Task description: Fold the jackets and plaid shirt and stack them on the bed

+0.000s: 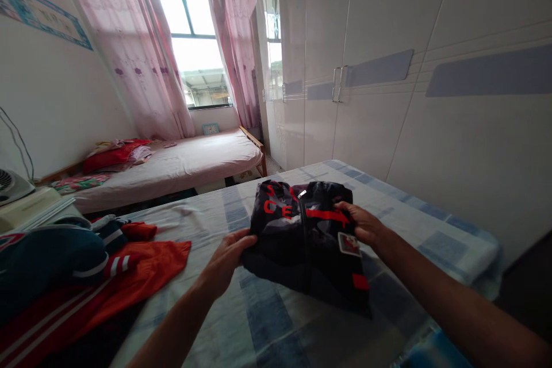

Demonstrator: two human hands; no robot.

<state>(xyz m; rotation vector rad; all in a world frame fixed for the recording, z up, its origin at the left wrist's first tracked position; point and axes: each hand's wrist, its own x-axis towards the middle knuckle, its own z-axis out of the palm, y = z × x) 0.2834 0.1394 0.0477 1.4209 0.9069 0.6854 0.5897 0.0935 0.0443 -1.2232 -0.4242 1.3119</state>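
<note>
A black zip-up jacket [280, 253] with red lettering, grey patches and a small badge is folded into a compact block over the bed. My left hand [230, 250] grips its left edge, thumb on top and the other fingers partly hidden. On the opposite side, my right hand [360, 223] pinches the jacket near the red stripe, fingers closed on the cloth. The jacket's lower right corner hangs down a little. Whether its underside touches the sheet, I cannot tell.
A checked blue-and-white sheet [207, 213] covers the bed. Orange and red clothes [159, 264] and a dark teal garment [52, 264] lie heaped at left. A bright blue object [435, 351] shows at the bottom right. White wardrobe doors [379, 126] stand along the right side.
</note>
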